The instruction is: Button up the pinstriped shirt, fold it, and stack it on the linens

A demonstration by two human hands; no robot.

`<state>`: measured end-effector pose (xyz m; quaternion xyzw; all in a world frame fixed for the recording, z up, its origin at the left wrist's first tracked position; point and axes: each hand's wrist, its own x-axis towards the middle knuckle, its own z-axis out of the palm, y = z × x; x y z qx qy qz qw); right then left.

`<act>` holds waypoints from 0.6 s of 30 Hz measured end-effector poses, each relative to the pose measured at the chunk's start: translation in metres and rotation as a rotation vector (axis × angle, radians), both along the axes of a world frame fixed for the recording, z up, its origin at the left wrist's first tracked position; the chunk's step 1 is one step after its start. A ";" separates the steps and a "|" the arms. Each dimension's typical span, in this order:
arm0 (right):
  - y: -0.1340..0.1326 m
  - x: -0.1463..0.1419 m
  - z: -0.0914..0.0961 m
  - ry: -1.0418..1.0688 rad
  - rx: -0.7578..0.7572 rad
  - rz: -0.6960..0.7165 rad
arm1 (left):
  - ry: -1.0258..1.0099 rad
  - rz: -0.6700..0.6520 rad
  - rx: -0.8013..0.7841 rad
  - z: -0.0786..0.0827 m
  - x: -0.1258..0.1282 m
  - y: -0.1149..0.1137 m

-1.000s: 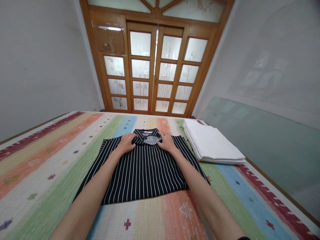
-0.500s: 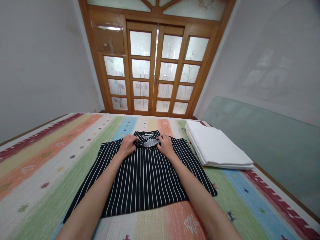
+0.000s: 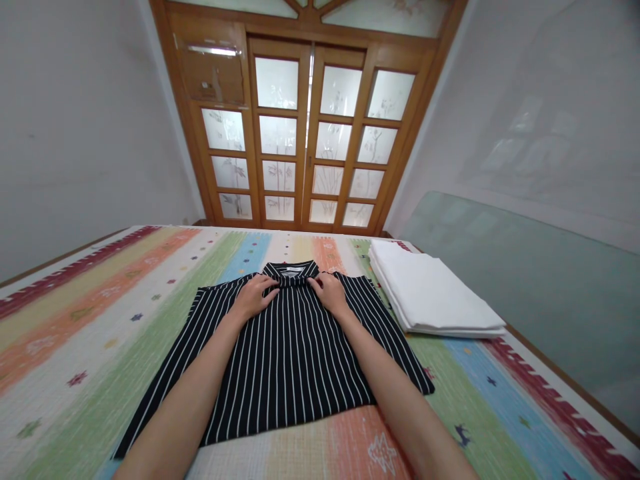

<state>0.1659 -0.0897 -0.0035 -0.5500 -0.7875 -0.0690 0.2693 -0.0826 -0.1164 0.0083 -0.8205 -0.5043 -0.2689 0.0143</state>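
A black sleeveless shirt (image 3: 287, 360) with thin white stripes lies spread flat, its hem towards me and its collar (image 3: 291, 270) at the far end. My left hand (image 3: 256, 296) is closed on the left side of the collar's front, the thumb lying a little below the fingers. At the right side of the collar, my right hand (image 3: 329, 292) pinches the cloth between thumb and fingers. The neck opening is mostly covered by the front of the collar, and a pale label shows inside the back. My forearms hide parts of the shirt's sides.
A folded white cloth (image 3: 435, 290) lies right of the shirt. Under both is a bed cover (image 3: 165, 293) with coloured stripes. A pale green headboard-like panel (image 3: 525, 280) borders the right side. Wooden doors (image 3: 305, 140) with glass panes stand beyond the far edge.
The front of the collar has come up towards the back, so the wide neck opening seen before is now nearly covered. My left thumb has shifted lower on the cloth.
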 end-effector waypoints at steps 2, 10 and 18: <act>0.000 0.000 0.000 -0.002 -0.011 0.043 | 0.013 -0.005 -0.006 0.000 0.000 0.000; 0.001 -0.001 0.000 -0.061 -0.080 0.050 | 0.070 0.216 -0.083 -0.013 -0.005 0.011; 0.008 0.013 -0.002 -0.115 -0.167 -0.045 | 0.092 0.561 -0.104 -0.009 -0.051 0.006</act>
